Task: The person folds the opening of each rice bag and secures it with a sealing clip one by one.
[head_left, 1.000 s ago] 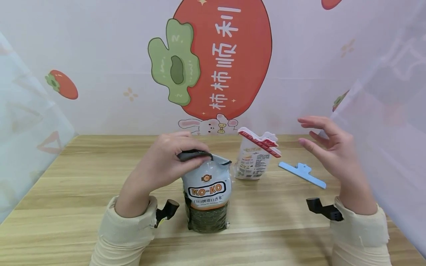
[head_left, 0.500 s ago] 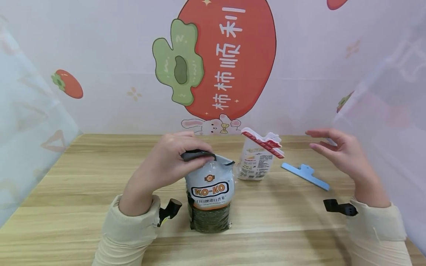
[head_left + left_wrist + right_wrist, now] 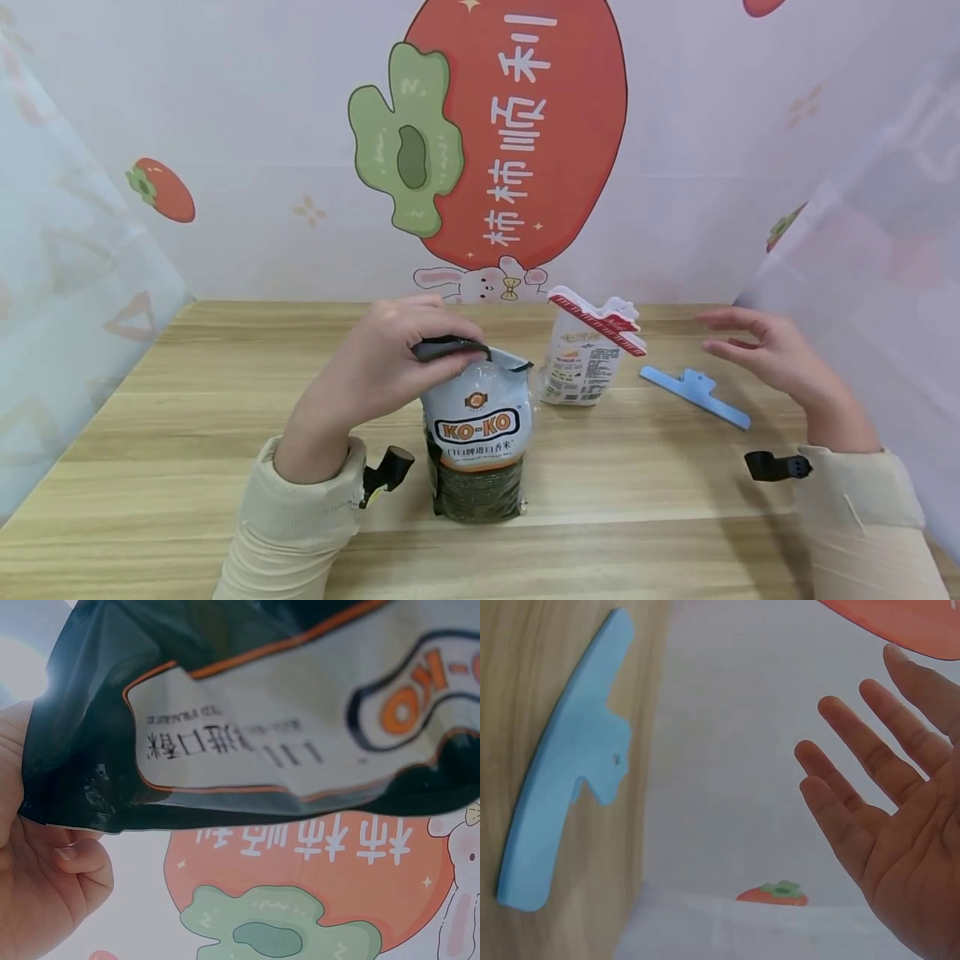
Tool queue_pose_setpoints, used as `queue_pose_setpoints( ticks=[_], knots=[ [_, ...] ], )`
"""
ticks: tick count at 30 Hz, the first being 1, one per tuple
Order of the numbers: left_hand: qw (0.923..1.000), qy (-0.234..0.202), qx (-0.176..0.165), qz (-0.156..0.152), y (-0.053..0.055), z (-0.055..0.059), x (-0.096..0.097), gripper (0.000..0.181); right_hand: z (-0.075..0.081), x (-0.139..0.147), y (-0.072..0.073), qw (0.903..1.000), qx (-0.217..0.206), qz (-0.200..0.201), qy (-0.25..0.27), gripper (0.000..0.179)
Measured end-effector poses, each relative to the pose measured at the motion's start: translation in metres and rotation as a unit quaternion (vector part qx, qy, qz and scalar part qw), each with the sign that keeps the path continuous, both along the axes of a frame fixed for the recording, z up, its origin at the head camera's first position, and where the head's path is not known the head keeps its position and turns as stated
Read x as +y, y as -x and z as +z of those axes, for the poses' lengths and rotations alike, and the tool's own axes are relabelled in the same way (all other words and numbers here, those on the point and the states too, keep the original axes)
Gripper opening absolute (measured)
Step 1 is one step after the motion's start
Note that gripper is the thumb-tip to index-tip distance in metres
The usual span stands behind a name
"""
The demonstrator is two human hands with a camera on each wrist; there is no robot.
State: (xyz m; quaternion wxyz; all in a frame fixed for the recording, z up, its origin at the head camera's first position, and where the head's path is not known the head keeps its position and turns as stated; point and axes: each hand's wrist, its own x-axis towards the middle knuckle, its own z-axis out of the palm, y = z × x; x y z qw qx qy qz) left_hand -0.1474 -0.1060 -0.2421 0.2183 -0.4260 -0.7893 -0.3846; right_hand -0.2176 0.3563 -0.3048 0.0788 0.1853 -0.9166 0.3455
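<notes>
A KO-KO rice bag (image 3: 480, 450), pale blue above and dark below, stands upright on the table. My left hand (image 3: 382, 358) pinches its folded dark top edge between thumb and fingers. In the left wrist view the bag (image 3: 240, 765) fills the upper part, with the left hand (image 3: 45, 877) at its edge. To the right, my right hand (image 3: 780, 358) hovers beside a light blue bag clip (image 3: 696, 396) without touching it. The right wrist view has the clip (image 3: 577, 757) lying on the table and the right hand (image 3: 907, 810) with fingers spread and nothing held.
Behind the rice bag stands a smaller white printed bag (image 3: 581, 371), its top closed by a red and white clip (image 3: 597, 321). The wooden table (image 3: 187, 467) ends at a persimmon-printed backdrop (image 3: 270, 167), with sheets on both sides.
My right hand has lowered and shifted right, close to the blue clip. The left hand keeps its pinch on the rice bag. The whole view has drifted slightly.
</notes>
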Motion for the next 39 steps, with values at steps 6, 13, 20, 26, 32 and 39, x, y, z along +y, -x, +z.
queue_pose_setpoints(
  ticks=[6, 13, 20, 26, 32, 39],
  knots=[
    [1.0000, 0.003, 0.002, 0.001, 0.000, 0.001, 0.000, 0.014, -0.011, 0.010, 0.005, 0.9975, -0.048, -0.018, -0.048, 0.036],
    [1.0000, 0.002, 0.000, -0.004, -0.001, 0.000, -0.001, 0.014, -0.024, 0.016, 0.007, 0.9916, -0.102, -0.026, -0.075, 0.041],
    [1.0000, 0.002, 0.000, -0.007, 0.000, 0.000, -0.001, 0.015, -0.030, 0.017, 0.011, 0.9880, -0.133, -0.006, -0.078, 0.045],
    [1.0000, 0.003, -0.002, -0.009, -0.001, 0.000, -0.001, 0.014, -0.037, 0.018, 0.016, 0.9870, -0.126, 0.009, -0.100, 0.042],
    [0.9999, 0.003, -0.001, -0.010, -0.001, 0.000, -0.001, 0.014, -0.041, 0.019, 0.021, 0.9832, -0.131, 0.014, -0.126, 0.039],
    [1.0000, 0.006, -0.001, -0.006, -0.001, 0.001, -0.001, 0.014, -0.047, 0.018, 0.025, 0.9807, -0.125, 0.029, -0.147, 0.037]
  ],
)
